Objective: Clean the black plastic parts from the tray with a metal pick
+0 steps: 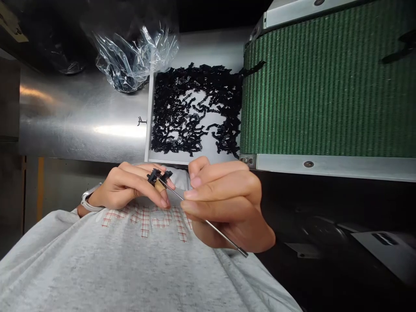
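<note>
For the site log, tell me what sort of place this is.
Likely a factory workstation beside a conveyor: there is a wide green belt, a light-coloured tray strewn with many small black parts, and a bare-metal work surface.

- Green belt (325, 86), upper right of the frame
- Pale metal rail (351, 168) along the belt's lower edge, with a round bolt (308, 164)
- Crumpled clear plastic bag (136, 56), upper left
- Shiny metal table (81, 112), middle left of the frame
- Yellow stripe (40, 186), left, below the table
</note>
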`<state>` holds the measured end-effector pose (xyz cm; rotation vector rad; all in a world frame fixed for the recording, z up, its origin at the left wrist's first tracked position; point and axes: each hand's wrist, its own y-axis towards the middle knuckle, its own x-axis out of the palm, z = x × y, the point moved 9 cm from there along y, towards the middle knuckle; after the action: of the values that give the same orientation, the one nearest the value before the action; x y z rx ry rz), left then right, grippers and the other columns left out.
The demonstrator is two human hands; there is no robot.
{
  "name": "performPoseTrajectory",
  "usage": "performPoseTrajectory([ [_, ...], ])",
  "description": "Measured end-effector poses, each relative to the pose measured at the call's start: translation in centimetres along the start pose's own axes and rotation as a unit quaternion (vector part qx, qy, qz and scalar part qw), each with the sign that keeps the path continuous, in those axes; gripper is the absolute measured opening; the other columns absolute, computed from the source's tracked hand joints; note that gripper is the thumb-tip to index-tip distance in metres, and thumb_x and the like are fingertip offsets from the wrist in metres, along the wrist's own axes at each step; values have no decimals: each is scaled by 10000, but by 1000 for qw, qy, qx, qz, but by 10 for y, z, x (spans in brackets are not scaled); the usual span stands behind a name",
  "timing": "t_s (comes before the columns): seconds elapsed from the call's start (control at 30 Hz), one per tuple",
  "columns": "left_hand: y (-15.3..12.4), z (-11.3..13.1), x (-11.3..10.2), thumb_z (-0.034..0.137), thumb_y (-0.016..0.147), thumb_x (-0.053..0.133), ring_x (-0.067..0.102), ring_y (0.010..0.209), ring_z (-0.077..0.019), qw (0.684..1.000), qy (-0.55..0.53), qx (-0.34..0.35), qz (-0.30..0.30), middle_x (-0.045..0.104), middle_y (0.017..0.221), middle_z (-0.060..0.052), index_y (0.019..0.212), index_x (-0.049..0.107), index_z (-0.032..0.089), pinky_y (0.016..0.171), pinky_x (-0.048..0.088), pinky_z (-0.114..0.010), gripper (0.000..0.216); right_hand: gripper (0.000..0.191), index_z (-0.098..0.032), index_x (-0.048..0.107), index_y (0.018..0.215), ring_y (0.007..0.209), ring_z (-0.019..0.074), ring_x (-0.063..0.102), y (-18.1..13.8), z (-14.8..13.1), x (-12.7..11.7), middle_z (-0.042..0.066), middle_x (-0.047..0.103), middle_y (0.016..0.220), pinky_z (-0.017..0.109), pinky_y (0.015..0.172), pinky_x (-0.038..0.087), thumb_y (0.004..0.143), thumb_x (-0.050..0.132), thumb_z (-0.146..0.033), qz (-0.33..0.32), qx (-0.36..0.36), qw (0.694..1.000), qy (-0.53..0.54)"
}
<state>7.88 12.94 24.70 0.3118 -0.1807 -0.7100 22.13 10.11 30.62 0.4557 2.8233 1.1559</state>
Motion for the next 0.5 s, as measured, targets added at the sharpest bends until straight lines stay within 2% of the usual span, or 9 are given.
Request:
performPoseTrajectory([
  [0.17,-3,-1,-3,181,986,570,791,935,-211,1000,-1,3,13,832,846,-46,1089,810,308,1043,564,-400,290,272,-210,661,761,675,111,572,-3,2,6,-24,626,703,288,555,540,969,577,-56,-45,27,999,-11],
  [0.37,-1,1,-2,220,992,577,800,875,-207,1000,20,-11,5,821,783,-53,992,831,295,1009,579,-377,264,239,-199,622,708,615,106,509,-3,0,1,-32,565,644,286,478,461,930,671,-122,2,-20,1000,-10],
  [0.47,0,3,-2,213,995,574,801,882,-201,1000,15,-15,4,824,790,-50,985,831,295,1018,577,-371,270,233,-223,604,713,595,112,511,0,0,0,-36,536,638,284,466,464,907,686,-126,-30,-42,999,-7],
  [0.5,0,3,-2,202,996,568,800,896,-199,1000,9,-15,3,827,804,-48,999,829,297,1027,575,-375,278,228,-239,593,722,590,115,511,0,2,4,-44,518,627,280,469,472,905,692,-148,-66,-35,997,-19],
])
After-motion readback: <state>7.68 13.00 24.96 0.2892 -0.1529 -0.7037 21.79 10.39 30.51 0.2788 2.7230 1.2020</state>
